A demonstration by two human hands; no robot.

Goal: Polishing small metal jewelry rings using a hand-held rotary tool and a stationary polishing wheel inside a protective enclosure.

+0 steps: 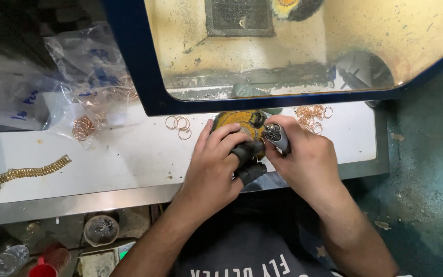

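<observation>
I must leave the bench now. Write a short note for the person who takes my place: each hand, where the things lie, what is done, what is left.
Left hand: black finger guards on thumb and forefinger, pinching a small piece, too hidden to identify.
Right hand: holds a rotary handpiece, tip at the piece, over the yellow pad.
On the white bench: three loose rings left of the pad, ring pile on the right, more rings by the plastic bag, gold chain far left.
Done or left: cannot tell which rings are worked.
</observation>
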